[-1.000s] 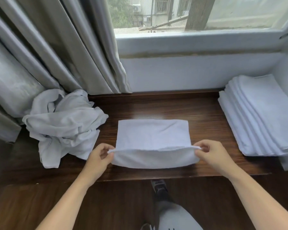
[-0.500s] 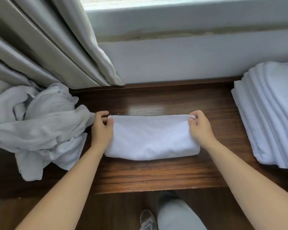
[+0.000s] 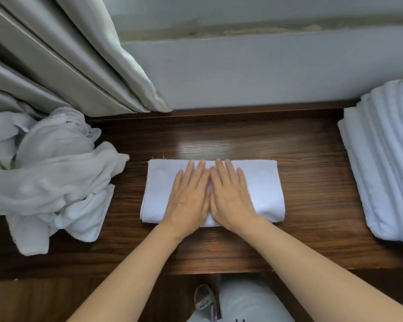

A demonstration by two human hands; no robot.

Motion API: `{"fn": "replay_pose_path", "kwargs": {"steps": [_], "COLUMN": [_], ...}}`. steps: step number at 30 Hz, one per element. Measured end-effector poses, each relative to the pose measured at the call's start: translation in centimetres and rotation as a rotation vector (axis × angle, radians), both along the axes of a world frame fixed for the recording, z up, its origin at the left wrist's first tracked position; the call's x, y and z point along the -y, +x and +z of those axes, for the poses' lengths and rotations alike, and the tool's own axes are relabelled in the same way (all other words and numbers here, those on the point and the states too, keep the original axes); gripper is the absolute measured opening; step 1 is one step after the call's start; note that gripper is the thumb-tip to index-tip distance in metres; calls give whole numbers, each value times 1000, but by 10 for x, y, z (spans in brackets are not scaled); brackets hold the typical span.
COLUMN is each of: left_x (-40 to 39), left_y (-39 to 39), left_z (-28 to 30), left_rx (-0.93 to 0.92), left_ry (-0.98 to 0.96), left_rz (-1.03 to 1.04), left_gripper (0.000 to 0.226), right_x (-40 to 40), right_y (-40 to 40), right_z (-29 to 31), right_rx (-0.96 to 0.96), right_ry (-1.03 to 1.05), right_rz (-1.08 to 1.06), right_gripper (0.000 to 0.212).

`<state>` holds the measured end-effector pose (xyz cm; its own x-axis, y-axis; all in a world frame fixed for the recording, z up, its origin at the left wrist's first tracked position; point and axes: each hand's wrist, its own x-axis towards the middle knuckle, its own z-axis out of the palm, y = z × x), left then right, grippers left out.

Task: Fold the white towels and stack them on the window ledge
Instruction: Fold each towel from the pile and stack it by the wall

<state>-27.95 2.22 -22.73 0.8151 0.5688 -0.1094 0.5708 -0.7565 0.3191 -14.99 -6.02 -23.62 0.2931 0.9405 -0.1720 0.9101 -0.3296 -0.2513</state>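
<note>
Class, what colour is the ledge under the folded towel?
Dark brown wood grain, on the ledge; head view.

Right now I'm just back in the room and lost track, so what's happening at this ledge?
A person is folding white towels. Both hands, the left hand and the right hand, press flat, side by side, on a folded towel in the middle of the wooden ledge. A crumpled heap of unfolded towels lies to the left, and a stack of folded towels sits at the right.
</note>
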Motion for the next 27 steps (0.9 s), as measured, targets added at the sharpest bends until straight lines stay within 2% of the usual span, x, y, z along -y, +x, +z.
{"fn": "replay_pose_path", "kwargs": {"steps": [3, 9, 14, 16, 19, 22, 25, 27], "left_x": [-13, -39, -43, -41, -25, -1, 6, -1], "left_y": [-12, -55, -66, -59, -34, 4, 18, 10], "left_z": [-26, -45, -37, -28, -12, -8, -23, -36], "left_rx": [-226, -217, -220, -258, -163, 1, -90, -164], "left_ry": [45, 122, 89, 114, 125, 89, 60, 99], "left_rz": [-5, 111, 165, 169, 166, 56, 29, 63], "left_gripper": [70, 85, 88, 89, 85, 71, 66, 65], "right_x": [9, 39, 60, 56, 33, 3, -8, -2], "right_y": [13, 56, 84, 79, 49, 11, -2, 6], "right_z": [-21, -35, -19, -9, 8, 9, -12, -24], "right_rx": [53, 144, 127, 182, 234, 86, 45, 74], "right_ry": [-44, -67, -121, -164, -102, 17, -80, -57], "right_rz": [52, -16, -68, -68, -74, -23, -11, -3], "right_gripper": [69, 70, 68, 68, 68, 68, 65, 65]}}
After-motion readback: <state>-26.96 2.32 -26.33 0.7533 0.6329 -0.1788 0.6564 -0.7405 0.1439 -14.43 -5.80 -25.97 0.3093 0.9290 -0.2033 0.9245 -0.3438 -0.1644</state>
